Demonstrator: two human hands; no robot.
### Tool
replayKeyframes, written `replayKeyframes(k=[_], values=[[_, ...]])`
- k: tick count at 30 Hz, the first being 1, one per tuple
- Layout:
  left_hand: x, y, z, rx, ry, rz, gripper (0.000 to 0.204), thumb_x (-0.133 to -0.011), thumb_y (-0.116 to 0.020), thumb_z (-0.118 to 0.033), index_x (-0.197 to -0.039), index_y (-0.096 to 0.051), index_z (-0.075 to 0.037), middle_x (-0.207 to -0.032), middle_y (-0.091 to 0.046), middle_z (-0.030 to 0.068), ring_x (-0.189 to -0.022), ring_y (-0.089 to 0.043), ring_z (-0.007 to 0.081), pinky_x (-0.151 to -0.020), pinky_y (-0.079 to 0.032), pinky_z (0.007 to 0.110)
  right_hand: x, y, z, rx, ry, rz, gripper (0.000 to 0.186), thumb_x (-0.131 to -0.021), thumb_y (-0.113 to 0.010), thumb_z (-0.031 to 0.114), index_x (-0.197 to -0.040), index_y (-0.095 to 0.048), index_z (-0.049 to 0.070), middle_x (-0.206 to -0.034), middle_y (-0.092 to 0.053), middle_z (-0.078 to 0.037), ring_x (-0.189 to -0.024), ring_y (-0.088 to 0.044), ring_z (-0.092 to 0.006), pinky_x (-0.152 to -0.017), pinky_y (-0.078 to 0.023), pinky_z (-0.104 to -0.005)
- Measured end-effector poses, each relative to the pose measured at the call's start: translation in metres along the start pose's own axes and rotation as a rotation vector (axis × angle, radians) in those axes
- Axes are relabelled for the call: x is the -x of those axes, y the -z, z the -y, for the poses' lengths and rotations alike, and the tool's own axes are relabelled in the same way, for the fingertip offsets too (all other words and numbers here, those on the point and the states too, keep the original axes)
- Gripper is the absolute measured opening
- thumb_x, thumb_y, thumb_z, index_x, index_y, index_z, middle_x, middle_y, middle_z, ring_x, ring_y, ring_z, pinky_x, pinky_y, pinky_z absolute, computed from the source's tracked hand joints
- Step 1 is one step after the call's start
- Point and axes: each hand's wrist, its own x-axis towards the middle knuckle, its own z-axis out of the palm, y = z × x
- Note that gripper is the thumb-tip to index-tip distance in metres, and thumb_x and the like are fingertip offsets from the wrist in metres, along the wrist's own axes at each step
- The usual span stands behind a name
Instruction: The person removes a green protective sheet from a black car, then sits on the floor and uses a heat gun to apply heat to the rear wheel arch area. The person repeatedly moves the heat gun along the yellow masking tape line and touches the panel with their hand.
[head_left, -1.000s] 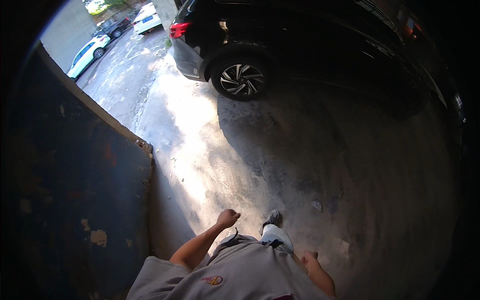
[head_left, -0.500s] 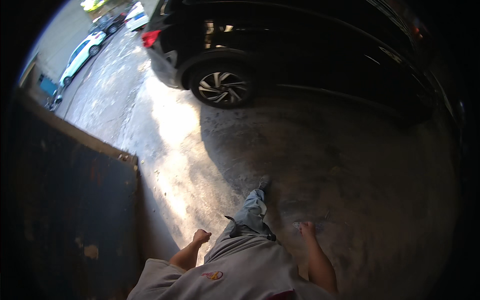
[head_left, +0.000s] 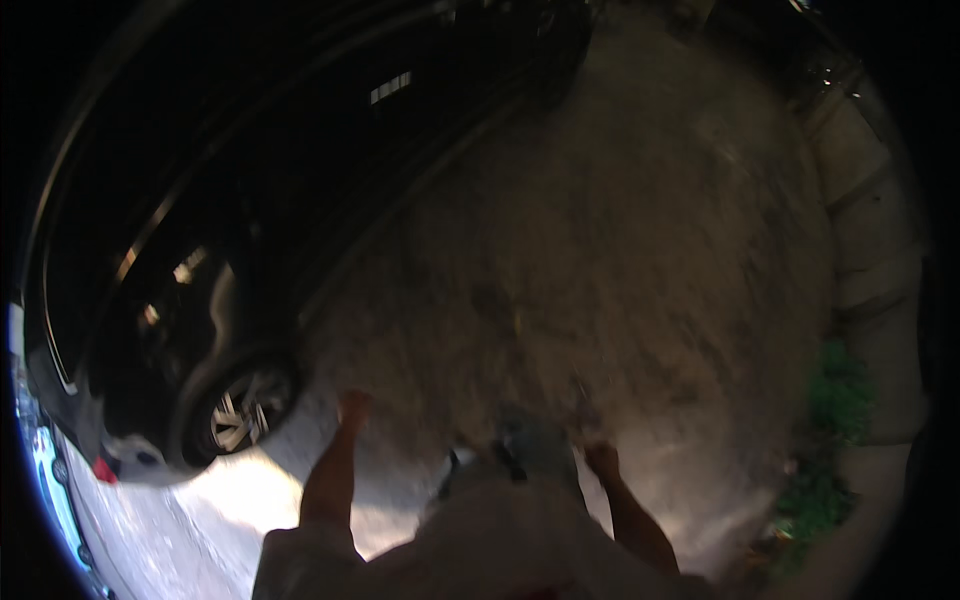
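risking bumped knuckles: left hand (head_left: 354, 408) nearest car's (head_left: 300, 180) wheel (head_left: 240, 412), wide swing could cause it. dim floor (head_left: 600, 250) could hide something underfoot, causing trip. right hand (head_left: 602, 460) well apart from car. both hands blurred; nothing seen held, cannot tell if clenched. car along floor's left side: black, glossy, streaked with reflections; wheel silver-spoked, taillight (head_left: 104, 470) red.

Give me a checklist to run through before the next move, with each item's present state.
1. Left hand apart from the black car's rear wheel: ok.
2. Right hand apart from the green plants: ok.
3. Light on the floor ahead: not ok, dim.
4. Sharp view of both hands: not ok, dark and blurred.
5. Fingers fully open or closed: cannot tell.
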Motion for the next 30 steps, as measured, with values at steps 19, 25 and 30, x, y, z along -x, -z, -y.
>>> replayKeyframes(k=[19,25,30], values=[[-0.376,0.191,-0.317,0.933,0.462,0.637,0.037,-0.101,-0.057,-0.028,-0.071,-0.058,-0.006,-0.062,-0.051,0.0117,-0.052,-0.043,0.0244,-0.059,-0.039,0.052,-0.595,0.239,0.207,-0.124,-0.061,0.121,0.020,-0.096,-0.067,0.014,-0.094,-0.068,-0.006,-0.072,-0.067,-0.016,-0.052,-0.062,-0.0237,-0.048,-0.050,-0.0388],[-0.480,0.125,-0.350,0.503,0.351,0.818,0.041,-0.106,-0.045,-0.029,-0.142,-0.054,-0.013,-0.121,-0.064,0.0207,-0.094,-0.060,0.0345,-0.081,-0.052,0.053,-0.780,0.310,0.336,-0.211,0.157,0.047,0.021,-0.092,-0.066,0.015,-0.098,-0.065,-0.006,-0.067,-0.064,-0.011,-0.052,-0.061,-0.0187,-0.045,-0.048,-0.0311],[-0.644,0.144,-0.410,0.570,0.428,0.662,0.039,-0.098,-0.057,-0.030,-0.126,-0.068,-0.005,-0.132,-0.061,0.0235,-0.120,-0.059,0.0391,-0.094,-0.051,0.050,-0.858,0.359,0.332,-0.239,-0.004,0.187,0.022,-0.089,-0.069,0.014,-0.089,-0.064,-0.007,-0.065,-0.065,-0.012,-0.050,-0.063,-0.0207,-0.044,-0.051,-0.0327]])
